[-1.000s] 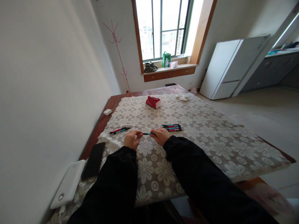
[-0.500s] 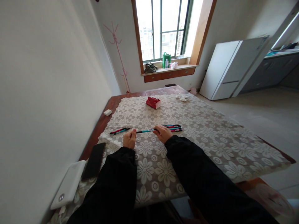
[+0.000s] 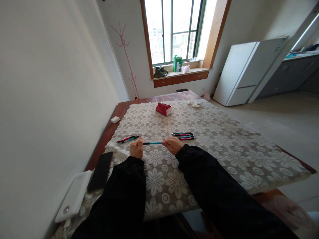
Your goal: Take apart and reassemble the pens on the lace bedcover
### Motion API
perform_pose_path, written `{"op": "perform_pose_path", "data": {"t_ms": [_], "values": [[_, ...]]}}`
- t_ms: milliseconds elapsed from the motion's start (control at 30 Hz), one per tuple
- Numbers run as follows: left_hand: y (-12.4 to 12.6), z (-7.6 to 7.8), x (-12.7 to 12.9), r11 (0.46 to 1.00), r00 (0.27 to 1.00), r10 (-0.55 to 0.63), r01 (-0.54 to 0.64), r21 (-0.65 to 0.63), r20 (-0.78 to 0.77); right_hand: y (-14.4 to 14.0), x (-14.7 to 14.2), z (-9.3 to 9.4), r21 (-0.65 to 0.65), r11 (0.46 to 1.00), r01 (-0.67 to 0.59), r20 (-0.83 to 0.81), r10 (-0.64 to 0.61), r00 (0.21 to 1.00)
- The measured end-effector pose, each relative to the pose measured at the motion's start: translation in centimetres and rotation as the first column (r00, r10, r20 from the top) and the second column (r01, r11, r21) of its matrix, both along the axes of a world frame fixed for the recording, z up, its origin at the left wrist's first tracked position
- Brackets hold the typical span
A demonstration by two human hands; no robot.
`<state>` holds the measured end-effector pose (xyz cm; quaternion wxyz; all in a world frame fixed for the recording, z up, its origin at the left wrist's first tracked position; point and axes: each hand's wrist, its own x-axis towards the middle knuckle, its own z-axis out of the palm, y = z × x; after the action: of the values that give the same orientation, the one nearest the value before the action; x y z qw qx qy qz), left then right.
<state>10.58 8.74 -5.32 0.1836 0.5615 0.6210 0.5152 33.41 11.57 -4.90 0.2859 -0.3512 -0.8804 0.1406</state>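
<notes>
Where the room opens to the right, a white refrigerator (image 3: 246, 71) stands against the wall, beside the window (image 3: 174, 31) and its cluttered sill. The table (image 3: 119, 111) carries a floral lace cloth (image 3: 211, 146). On it lie a red tissue pack (image 3: 163, 109), a black phone (image 3: 100, 171), four pens (image 3: 184, 135) to the right and two pens (image 3: 127, 139) to the left. The left hand (image 3: 137, 149) and right hand (image 3: 171, 145) each pinch one end of a teal pen (image 3: 152, 143), held level just above the cloth between both groups.
</notes>
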Motion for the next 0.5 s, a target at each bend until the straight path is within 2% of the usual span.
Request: {"op": "perform_pose_path", "data": {"t_ms": [100,167,233,300,367,500], "values": [[-0.11,0.21,-0.01,0.999,0.999,0.043,-0.042,0.027,-0.031,-0.25,-0.38,-0.16,-0.251,0.966,-0.060,-0.110,0.033,0.993],[-0.10,0.23,-0.04,0.998,0.998,0.058,-0.057,0.035,-0.037,-0.33,-0.57,-0.25,-0.325,0.942,-0.087,-0.174,0.031,0.984],[-0.03,0.16,-0.08,0.997,0.997,0.066,-0.065,0.037,-0.036,-0.29,-0.65,-0.32,-0.246,0.967,-0.064,-0.177,0.020,0.984],[0.08,0.05,-0.15,0.997,0.997,0.074,-0.073,0.035,-0.031,-0.18,-0.61,-0.38,-0.087,0.996,-0.021,-0.143,0.008,0.990],[0.19,-0.04,-0.22,0.996,0.996,0.081,-0.080,0.033,-0.028,-0.06,-0.52,-0.38,0.042,0.999,0.002,-0.113,0.003,0.994],[0.27,-0.06,-0.25,0.996,0.996,0.083,-0.081,0.034,-0.031,-0.10,-0.34,-0.22,0.130,0.991,-0.010,-0.059,0.017,0.998]]}}
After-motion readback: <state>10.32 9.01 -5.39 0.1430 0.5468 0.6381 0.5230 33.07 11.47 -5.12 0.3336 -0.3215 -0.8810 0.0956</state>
